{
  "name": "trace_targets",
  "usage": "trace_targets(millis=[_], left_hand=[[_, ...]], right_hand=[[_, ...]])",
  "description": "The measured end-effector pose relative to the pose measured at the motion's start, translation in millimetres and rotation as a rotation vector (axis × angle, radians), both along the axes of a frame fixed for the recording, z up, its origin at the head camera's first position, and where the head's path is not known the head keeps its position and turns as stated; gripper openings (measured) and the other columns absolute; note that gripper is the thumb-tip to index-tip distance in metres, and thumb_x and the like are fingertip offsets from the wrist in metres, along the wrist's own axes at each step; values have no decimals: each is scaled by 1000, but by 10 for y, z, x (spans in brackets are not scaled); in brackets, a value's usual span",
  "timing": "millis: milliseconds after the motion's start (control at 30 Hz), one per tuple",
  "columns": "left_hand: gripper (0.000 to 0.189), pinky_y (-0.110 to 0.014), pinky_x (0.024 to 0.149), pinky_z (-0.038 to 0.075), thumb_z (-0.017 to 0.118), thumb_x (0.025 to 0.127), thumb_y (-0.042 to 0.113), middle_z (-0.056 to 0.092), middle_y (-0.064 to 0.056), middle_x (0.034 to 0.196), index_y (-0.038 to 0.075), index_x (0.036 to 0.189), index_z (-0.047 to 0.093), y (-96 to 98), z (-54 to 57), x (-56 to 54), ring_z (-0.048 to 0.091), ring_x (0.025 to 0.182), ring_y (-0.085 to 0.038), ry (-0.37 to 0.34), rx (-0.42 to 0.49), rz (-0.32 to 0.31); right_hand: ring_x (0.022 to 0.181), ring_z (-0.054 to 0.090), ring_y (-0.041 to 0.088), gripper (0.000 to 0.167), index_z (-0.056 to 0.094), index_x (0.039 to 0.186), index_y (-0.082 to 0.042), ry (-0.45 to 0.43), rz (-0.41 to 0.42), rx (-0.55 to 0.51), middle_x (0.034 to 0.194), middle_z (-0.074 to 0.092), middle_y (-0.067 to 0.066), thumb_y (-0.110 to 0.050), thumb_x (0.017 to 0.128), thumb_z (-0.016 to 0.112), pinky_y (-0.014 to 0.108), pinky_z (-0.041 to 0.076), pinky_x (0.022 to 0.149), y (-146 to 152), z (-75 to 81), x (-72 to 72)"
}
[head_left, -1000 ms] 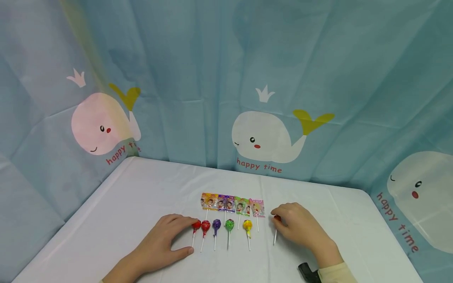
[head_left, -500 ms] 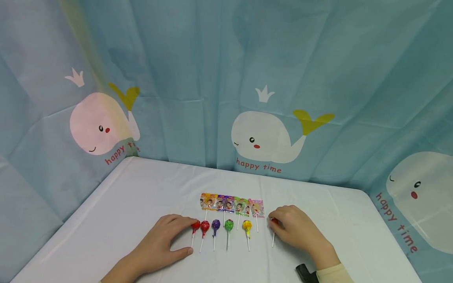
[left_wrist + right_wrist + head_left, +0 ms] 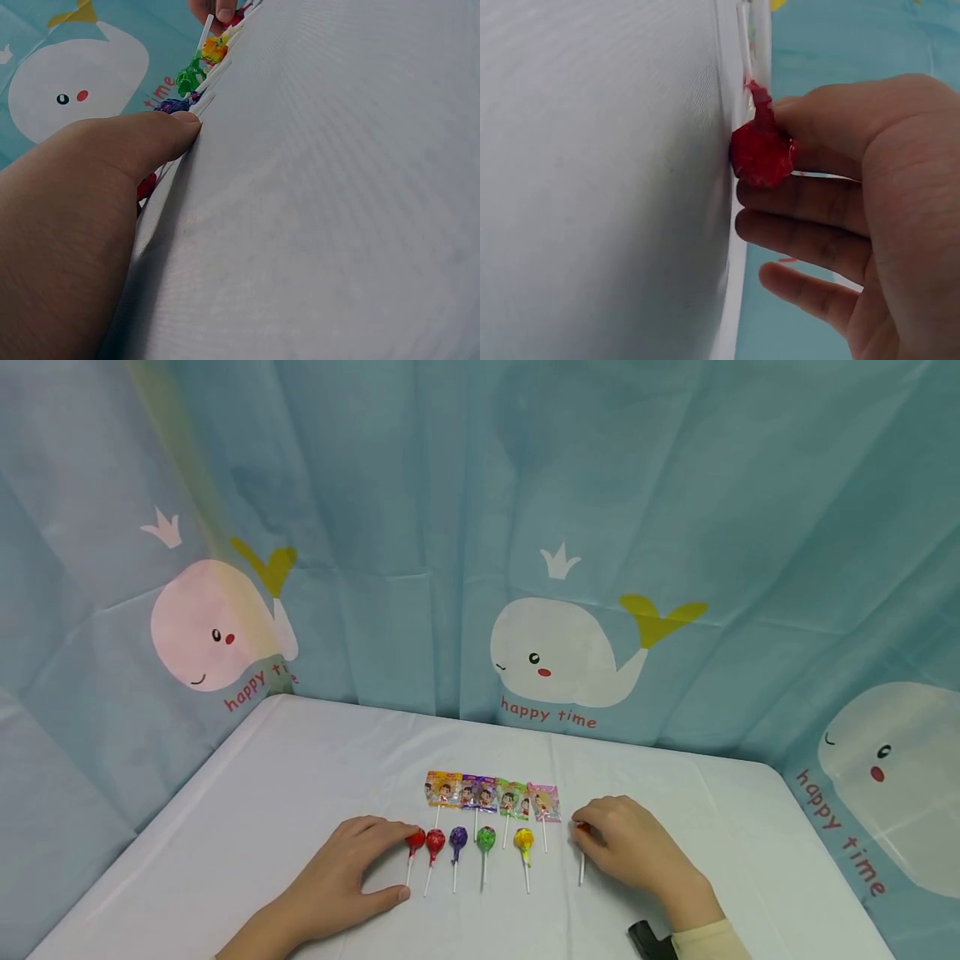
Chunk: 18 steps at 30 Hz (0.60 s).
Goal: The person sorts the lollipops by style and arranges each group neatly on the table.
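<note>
My left hand [image 3: 341, 881] rests on the white table with fingers spread, its index fingertip at the head of the leftmost red lollipop [image 3: 410, 860] and its thumb near the stick's lower end. My right hand [image 3: 633, 847] pinches another red lollipop [image 3: 762, 154] by its wrapped head between thumb and fingers; the stick points toward the near edge. Between the hands, in a row, lie a second red lollipop [image 3: 435, 843], a purple one [image 3: 458, 838], a green one [image 3: 486, 838] and a yellow one [image 3: 524, 840]. A gap separates the yellow one from the right hand's lollipop.
Behind the row lie flat-wrapped lollipops: orange [image 3: 444, 789], purple [image 3: 479, 793], light green [image 3: 513, 799] and pink [image 3: 544, 802]. A black object [image 3: 651, 940] sits by the right sleeve [image 3: 711, 941]. A blue whale-printed curtain [image 3: 405, 610] borders the table [image 3: 337, 735].
My right hand has shifted slightly left and toward the near edge with its red lollipop, then stayed nearly still. The left hand has kept its place.
</note>
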<state>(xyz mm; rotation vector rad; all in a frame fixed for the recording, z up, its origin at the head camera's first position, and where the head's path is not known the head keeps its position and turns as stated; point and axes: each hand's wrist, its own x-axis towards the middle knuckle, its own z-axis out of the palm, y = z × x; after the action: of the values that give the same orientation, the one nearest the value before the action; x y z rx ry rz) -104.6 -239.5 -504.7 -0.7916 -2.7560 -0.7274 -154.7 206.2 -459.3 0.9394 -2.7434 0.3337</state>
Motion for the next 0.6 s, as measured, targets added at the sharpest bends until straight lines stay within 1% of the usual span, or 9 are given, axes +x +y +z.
trace_targets(millis=[200, 333, 467, 600], left_hand=[[68, -54, 109, 49, 84, 90, 62, 59, 30, 141, 46, 152, 59, 13, 9, 1, 51, 131, -10, -2, -5, -1], [68, -55, 110, 49, 84, 90, 61, 59, 30, 141, 45, 151, 60, 14, 23, 2, 52, 132, -11, -4, -5, 0], [68, -55, 110, 48, 85, 90, 60, 59, 30, 142, 44, 151, 61, 8, 26, 12, 52, 132, -12, 6, 2, -7], [67, -55, 110, 48, 84, 90, 62, 59, 30, 143, 44, 151, 61, 2, 5, 13, 52, 133, -12, 14, 5, -9]], right_hand=[[88, 68, 4, 6, 83, 102, -18, 1, -10, 2, 94, 74, -16, -23, 98, 82, 42, 61, 86, 20, 67, 20], [90, 70, 7, 8, 83, 103, -17, 3, -20, 5, 96, 76, -14, -23, 98, 83, 43, 61, 87, 27, 103, 27], [91, 71, 9, 10, 83, 104, -16, 9, -22, 6, 97, 77, -12, -23, 97, 84, 44, 61, 88, 29, 105, 24], [90, 71, 8, 10, 83, 104, -16, 20, -19, 5, 96, 77, -11, -22, 96, 84, 44, 61, 87, 40, 103, 25]])
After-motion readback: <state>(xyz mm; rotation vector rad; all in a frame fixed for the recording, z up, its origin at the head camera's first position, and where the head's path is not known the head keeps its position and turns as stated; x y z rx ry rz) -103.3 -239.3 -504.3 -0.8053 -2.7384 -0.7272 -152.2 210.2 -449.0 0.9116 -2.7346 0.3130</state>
